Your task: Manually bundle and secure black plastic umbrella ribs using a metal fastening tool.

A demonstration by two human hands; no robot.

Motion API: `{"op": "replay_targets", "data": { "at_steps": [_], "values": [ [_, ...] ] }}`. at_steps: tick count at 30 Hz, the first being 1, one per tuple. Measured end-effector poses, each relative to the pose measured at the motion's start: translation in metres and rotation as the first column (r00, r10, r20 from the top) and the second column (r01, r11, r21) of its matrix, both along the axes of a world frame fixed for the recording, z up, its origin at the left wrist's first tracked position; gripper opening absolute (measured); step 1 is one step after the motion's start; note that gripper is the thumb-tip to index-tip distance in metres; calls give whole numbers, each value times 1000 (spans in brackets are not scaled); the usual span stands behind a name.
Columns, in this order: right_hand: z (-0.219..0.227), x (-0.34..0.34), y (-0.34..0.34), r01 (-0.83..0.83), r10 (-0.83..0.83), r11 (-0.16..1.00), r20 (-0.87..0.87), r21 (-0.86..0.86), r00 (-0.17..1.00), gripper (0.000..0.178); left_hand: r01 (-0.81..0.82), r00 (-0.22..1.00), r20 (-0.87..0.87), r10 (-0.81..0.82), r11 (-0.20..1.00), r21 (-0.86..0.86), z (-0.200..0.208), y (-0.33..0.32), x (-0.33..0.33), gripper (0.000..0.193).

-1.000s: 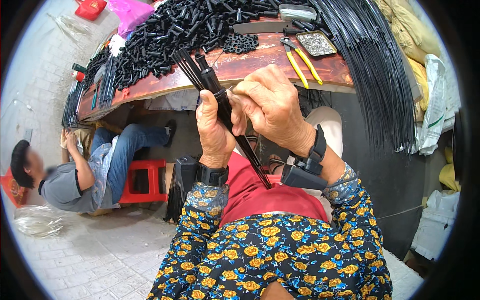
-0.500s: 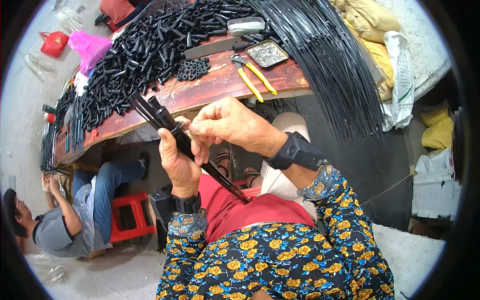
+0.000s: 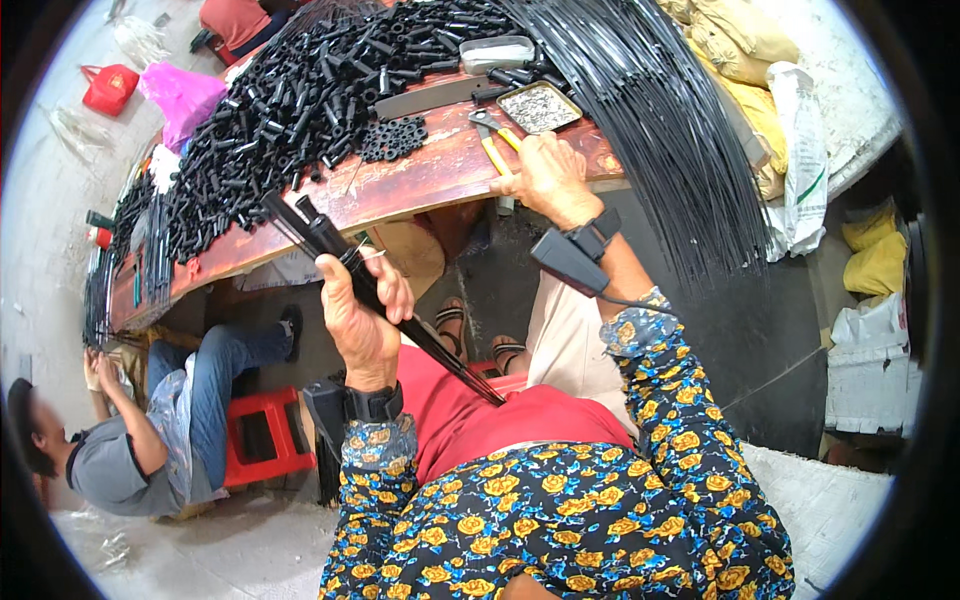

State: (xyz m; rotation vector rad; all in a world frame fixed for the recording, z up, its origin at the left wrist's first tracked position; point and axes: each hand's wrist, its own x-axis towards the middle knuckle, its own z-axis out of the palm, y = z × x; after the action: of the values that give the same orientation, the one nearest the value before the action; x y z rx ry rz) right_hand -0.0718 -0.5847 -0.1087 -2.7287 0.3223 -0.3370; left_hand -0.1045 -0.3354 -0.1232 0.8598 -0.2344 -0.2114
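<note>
Gripping a bundle of thin black plastic rods (image 3: 385,305), the left hand (image 3: 362,325) is closing its fingers around the middle, between lap and the wooden surface (image 3: 420,180). The rods are looking light, smooth and springy, so a firm hold near the middle is suiting them. Farther away, the right hand (image 3: 545,178) is resting on yellow-handled pliers (image 3: 497,150); whether its fingers are clasping them, I cannot tell.
</note>
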Motion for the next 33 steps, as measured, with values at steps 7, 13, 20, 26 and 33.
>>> {"op": "replay_targets", "data": {
  "at_steps": [7,13,20,26,33],
  "values": [
    [-26,8,13,-70,87,964,57,-255,995,35,83,996,-14,-84,996,-41,0,2,6,57],
    [-23,2,2,-243,243,970,64,-10,968,22,48,998,-41,-47,999,10,2,-6,4,58],
    [-11,-87,43,-505,469,787,187,354,863,46,6,1000,-1,-6,1000,-17,9,-8,7,86],
    [-14,-79,59,-467,444,882,234,55,865,61,-58,985,-157,76,991,118,17,-20,6,90],
    [-13,-69,63,-362,400,917,380,-170,834,71,-34,981,-182,69,981,190,19,-28,4,90]
  ]
}}
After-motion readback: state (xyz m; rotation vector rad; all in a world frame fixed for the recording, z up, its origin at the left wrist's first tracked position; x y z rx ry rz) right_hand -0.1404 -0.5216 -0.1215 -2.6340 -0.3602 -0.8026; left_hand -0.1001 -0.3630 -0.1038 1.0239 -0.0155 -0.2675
